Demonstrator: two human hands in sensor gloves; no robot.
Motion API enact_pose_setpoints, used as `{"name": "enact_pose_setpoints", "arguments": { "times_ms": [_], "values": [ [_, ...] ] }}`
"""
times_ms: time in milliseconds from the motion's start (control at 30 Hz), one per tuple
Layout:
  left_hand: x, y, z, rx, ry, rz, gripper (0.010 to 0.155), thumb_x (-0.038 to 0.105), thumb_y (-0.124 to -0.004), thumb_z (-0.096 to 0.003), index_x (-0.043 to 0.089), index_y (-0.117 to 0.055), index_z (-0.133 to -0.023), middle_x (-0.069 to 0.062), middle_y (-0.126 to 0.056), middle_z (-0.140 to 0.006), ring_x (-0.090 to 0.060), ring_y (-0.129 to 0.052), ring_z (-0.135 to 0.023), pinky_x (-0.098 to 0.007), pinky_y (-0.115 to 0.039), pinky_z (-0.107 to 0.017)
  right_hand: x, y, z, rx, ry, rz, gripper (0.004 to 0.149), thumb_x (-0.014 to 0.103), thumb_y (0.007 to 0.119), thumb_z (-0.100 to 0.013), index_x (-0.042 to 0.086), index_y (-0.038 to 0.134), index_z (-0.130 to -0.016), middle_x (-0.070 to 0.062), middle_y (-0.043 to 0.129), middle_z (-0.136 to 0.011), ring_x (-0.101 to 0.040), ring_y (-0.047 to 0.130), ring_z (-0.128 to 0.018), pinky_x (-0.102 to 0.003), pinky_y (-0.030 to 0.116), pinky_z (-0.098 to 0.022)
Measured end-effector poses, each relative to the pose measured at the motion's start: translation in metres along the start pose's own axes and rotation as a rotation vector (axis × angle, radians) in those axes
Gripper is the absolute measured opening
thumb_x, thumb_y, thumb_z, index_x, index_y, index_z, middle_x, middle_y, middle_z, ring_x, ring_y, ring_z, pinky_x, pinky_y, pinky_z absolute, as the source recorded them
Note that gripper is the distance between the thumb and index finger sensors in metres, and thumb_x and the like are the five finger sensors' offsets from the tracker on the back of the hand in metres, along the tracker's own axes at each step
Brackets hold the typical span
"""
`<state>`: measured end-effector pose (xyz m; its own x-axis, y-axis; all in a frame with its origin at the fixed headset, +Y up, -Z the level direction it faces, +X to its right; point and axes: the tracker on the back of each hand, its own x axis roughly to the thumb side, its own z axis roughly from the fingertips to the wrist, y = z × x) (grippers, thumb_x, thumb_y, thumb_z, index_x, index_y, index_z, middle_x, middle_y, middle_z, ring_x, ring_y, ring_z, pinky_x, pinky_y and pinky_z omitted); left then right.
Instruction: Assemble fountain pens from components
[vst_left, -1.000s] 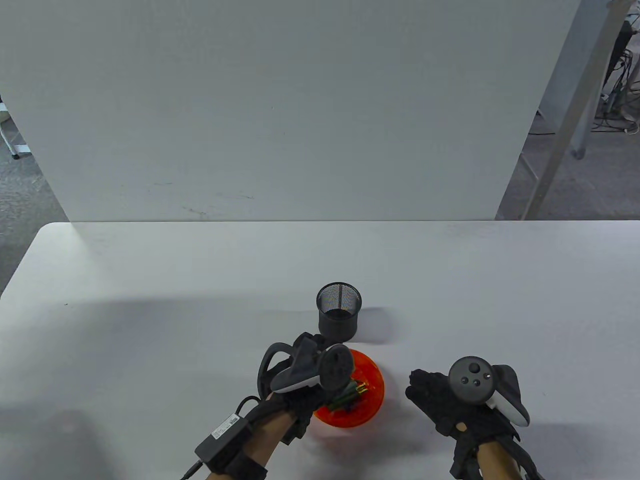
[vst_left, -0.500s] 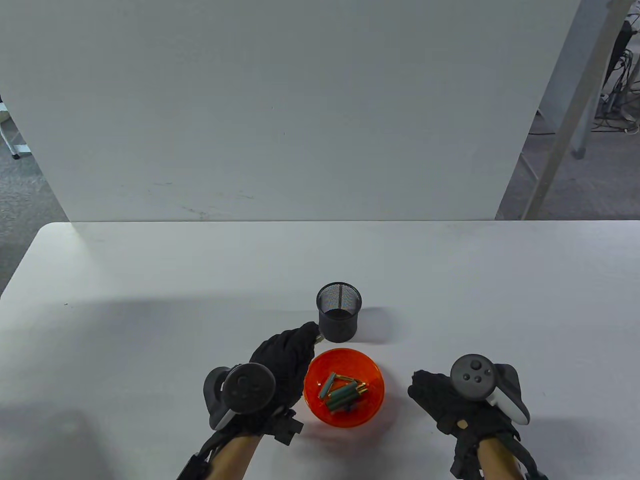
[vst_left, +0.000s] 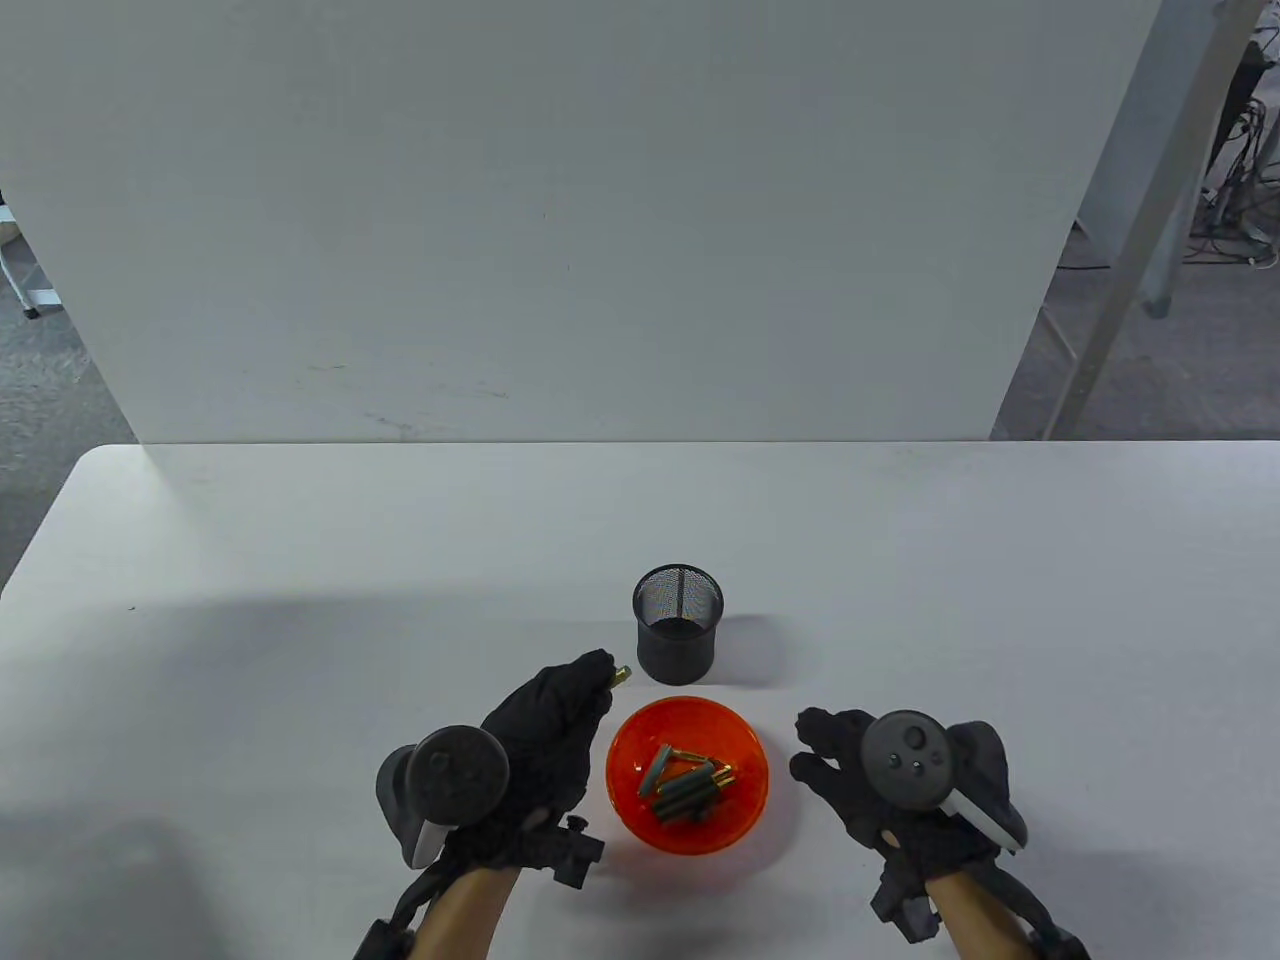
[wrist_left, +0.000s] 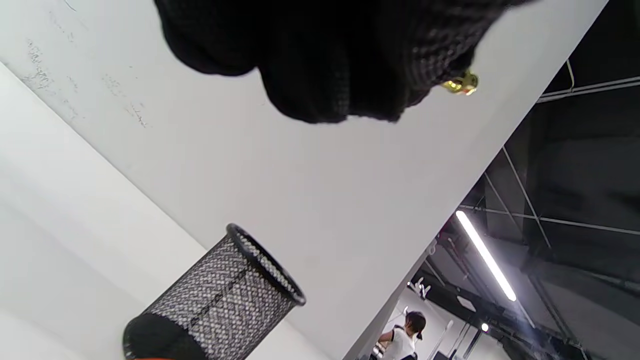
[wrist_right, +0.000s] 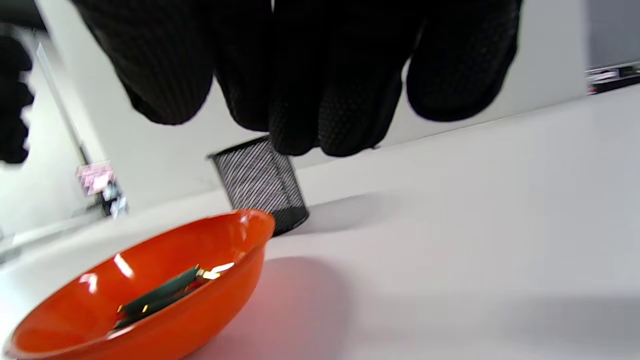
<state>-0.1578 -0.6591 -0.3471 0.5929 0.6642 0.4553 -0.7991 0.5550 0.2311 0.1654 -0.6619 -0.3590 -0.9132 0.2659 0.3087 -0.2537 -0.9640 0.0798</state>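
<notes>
— Two hands low on the counter. What does your left hand hold?

— Your fingertips pinch a gold-tipped pen part, just left of the mesh cup.

— And your right hand?

— It hovers right of the orange bowl, fingers loosely curled, holding nothing. Green pen parts lie in that bowl.
</notes>
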Motion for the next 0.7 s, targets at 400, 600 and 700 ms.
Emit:
{"name": "enact_pose_setpoints", "arguments": {
  "times_ms": [400,600,700],
  "values": [
    [-0.002,0.001,0.001,0.007,-0.007,0.045,0.046,0.038,-0.074,-0.0557,0.028,-0.076,-0.100,-0.001,-0.091,-0.083,-0.021,-0.096,-0.065,-0.049,-0.077,-0.058,0.094,0.057,-0.044,0.256,-0.330,0.522,0.039,0.042,0.083,-0.052,0.029,0.084,-0.089,-0.004,0.081,-0.088,-0.028,0.083,-0.075,-0.055,0.073,-0.063],
    [0.000,-0.002,0.002,-0.002,-0.019,0.039,0.046,0.039,-0.073,-0.0559,0.029,-0.076,-0.101,-0.001,-0.090,-0.084,-0.021,-0.096,-0.066,-0.049,-0.077,-0.059,0.094,0.064,-0.046,0.319,-0.314,0.543,0.037,0.040,0.085,-0.052,0.028,0.087,-0.087,-0.005,0.082,-0.087,-0.029,0.083,-0.075,-0.058,0.070,-0.065],
    [-0.001,-0.002,0.003,0.001,-0.023,0.041,0.046,0.039,-0.073,-0.0559,0.029,-0.076,-0.100,-0.001,-0.090,-0.084,-0.021,-0.096,-0.066,-0.049,-0.077,-0.059,0.095,0.071,-0.048,0.332,-0.321,0.588,0.037,0.040,0.085,-0.052,0.029,0.086,-0.087,-0.005,0.081,-0.088,-0.030,0.081,-0.078,-0.062,0.065,-0.068]
  ]
}}
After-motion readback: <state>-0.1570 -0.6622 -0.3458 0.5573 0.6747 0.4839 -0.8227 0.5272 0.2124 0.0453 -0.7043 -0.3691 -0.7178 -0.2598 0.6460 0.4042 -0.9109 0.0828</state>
